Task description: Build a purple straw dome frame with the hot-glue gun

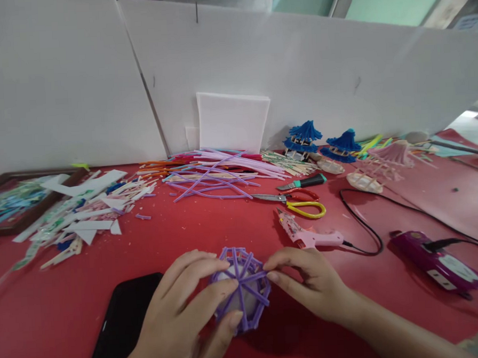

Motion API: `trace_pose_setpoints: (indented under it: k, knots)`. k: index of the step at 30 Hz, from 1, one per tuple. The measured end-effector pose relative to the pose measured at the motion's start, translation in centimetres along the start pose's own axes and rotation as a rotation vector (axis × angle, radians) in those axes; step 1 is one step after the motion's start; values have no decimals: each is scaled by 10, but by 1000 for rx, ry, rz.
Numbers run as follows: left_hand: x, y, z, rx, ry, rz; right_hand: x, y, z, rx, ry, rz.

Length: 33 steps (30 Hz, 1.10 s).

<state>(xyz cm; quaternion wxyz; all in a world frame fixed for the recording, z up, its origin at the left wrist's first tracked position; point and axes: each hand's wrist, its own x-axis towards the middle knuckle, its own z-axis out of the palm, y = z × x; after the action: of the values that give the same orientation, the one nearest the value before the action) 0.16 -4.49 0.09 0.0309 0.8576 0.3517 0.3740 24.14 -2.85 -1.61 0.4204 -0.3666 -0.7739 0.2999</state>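
Note:
Low in the middle of the head view is a round purple pipe-cleaner frame (250, 322), its spokes meeting at a raised centre and a pale surface showing between them. My left hand (185, 310) grips it from the left, fingertips on the spokes and thumb at the near edge. On the other side, my right hand (312, 284) pinches the outer end of one purple pipe cleaner (254, 277) at the right rim between thumb and forefinger. The underside of the frame is hidden.
A black phone (124, 324) lies left. Beyond my hands are a pink glue gun (314, 236), scissors (304, 207), a utility knife (309, 181) and loose pipe cleaners (210, 175). A purple power strip (439, 264) and cord are right; scraps (92, 208) left; blue-roofed models (303, 138) behind.

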Motion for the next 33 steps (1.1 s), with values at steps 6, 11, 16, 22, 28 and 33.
trace_pose_setpoints:
  k: [6, 11, 16, 22, 28, 33]
  knots:
    - [-1, 3, 0, 0, 9, 1, 0, 0, 1, -62, -10, -34]
    - [0, 3, 0, 2, -19, -9, 2, -1, -1, -96, -31, -63]
    - [0, 2, 2, -18, -60, 14, 3, 16, -38, -327, 172, -18]
    - [-1, -1, 2, 28, -163, 166, -22, 48, -83, -597, 63, 61]
    - [-2, 2, 7, 76, -168, 119, -30, 59, -69, -705, -64, 203]
    - [2, 2, 4, 99, -181, 146, -28, 64, -59, -766, -1, 226]
